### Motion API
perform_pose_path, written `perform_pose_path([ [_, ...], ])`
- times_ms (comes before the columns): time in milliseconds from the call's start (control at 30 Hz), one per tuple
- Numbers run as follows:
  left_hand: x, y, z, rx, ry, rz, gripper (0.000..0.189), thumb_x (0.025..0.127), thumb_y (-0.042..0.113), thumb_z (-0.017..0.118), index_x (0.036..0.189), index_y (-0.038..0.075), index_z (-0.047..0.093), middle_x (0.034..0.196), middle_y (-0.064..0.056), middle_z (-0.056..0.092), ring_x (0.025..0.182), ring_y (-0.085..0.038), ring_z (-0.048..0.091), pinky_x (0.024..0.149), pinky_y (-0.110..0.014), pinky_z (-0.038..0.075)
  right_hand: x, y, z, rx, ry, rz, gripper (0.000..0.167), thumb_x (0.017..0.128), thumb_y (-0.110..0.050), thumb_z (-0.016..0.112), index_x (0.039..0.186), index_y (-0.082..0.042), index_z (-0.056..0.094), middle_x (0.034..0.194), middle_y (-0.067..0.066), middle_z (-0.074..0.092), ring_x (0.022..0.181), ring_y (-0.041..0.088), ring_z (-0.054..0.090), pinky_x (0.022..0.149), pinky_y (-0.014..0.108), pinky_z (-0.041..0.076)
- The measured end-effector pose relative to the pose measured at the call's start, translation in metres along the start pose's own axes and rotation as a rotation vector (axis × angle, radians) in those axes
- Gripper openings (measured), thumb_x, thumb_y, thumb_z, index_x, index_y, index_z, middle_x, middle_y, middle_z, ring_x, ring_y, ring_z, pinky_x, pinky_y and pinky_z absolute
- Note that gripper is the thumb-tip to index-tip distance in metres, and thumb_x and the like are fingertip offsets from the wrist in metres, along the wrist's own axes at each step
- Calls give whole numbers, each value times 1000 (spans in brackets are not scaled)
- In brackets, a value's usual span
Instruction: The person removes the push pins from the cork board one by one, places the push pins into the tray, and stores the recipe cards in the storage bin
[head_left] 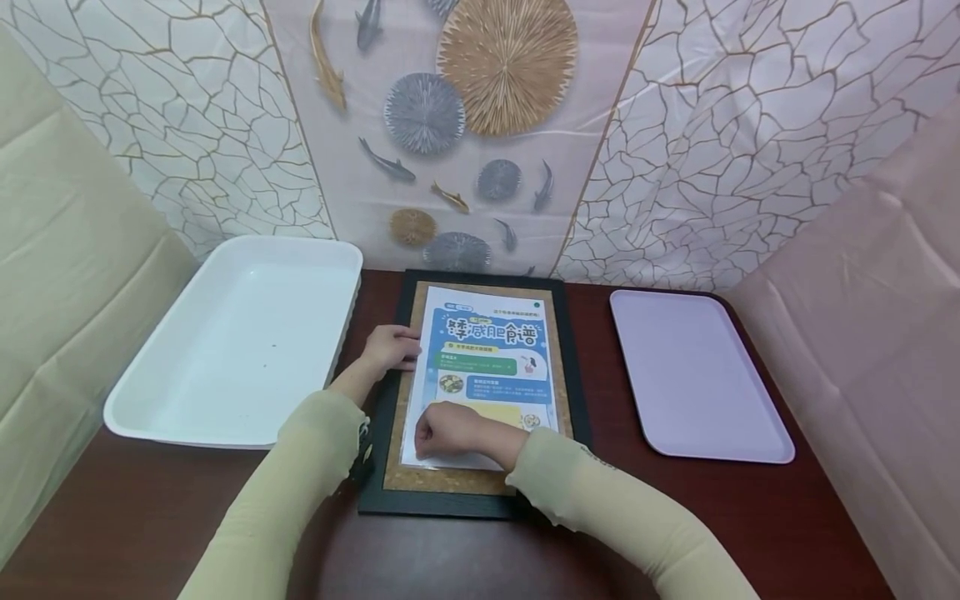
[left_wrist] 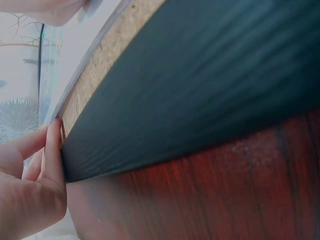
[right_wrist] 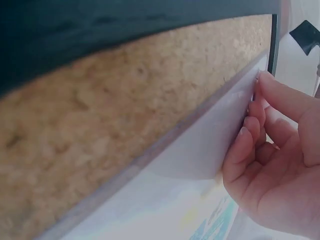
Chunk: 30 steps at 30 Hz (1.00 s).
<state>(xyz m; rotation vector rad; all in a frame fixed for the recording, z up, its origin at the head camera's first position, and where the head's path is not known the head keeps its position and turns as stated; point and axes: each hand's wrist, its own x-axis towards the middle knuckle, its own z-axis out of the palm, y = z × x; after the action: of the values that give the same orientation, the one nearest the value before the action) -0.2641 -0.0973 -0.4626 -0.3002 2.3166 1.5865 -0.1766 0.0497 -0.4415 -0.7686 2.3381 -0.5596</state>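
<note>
Sheet point(head_left: 483, 385) lies on the board point(head_left: 450, 481), inside its four edges. My left hand point(head_left: 390, 348), unclenched, rests by the left edge; my right hand point(head_left: 457, 429) curls near the lower-left corner, on what I can't tell. Uneven pressure could skew the sheet.

The right hand point(right_wrist: 285, 175), fingers curled, touches the white sheet point(right_wrist: 160, 195) at a corner (whether anything sits between the fingertips is too small to tell). Blurred colored print shows low on the sheet; speckled cork point(right_wrist: 125, 90) borders its edge, then a dark frame point(right_wrist: 130, 22).
</note>
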Motion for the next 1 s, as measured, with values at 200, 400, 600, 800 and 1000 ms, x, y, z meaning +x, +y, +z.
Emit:
perform_pose_path([
  [200,-1,2,1,-14,5,-3,37,91,11,58,128,4,55,117,-19,62,98,-27,67,72,-26,58,1,2,-2,23,-36,3,15,88,-17,63,75,-13,69,63,-7,57,56,5,49,53,14,37],
  [400,-1,3,1,-17,8,-14,38,91,10,59,128,4,55,117,-19,62,98,-27,66,72,-26,59,1,4,-3,48,-79,-19,17,89,-13,61,73,-12,67,61,-7,56,55,5,47,53,15,35],
  [600,-1,3,2,-14,14,-8,37,91,10,59,127,4,56,117,-18,62,98,-27,67,72,-26,58,-1,8,-5,94,-156,-76,16,89,-10,61,76,-9,70,58,-7,54,52,6,44,50,15,32],
  [800,-1,1,3,-21,13,-1,38,90,8,59,127,4,55,118,-19,63,101,-27,66,73,-26,58,-6,17,-8,187,-153,-69,14,90,-14,60,82,-10,70,68,-6,59,61,6,49,58,15,37],
  [1000,-2,0,2,-24,22,-3,38,89,7,60,127,4,56,118,-18,64,101,-27,66,73,-27,59,-20,29,-18,284,-124,-42,14,91,-15,59,83,-8,69,74,-1,62,65,9,49,60,18,38],
])
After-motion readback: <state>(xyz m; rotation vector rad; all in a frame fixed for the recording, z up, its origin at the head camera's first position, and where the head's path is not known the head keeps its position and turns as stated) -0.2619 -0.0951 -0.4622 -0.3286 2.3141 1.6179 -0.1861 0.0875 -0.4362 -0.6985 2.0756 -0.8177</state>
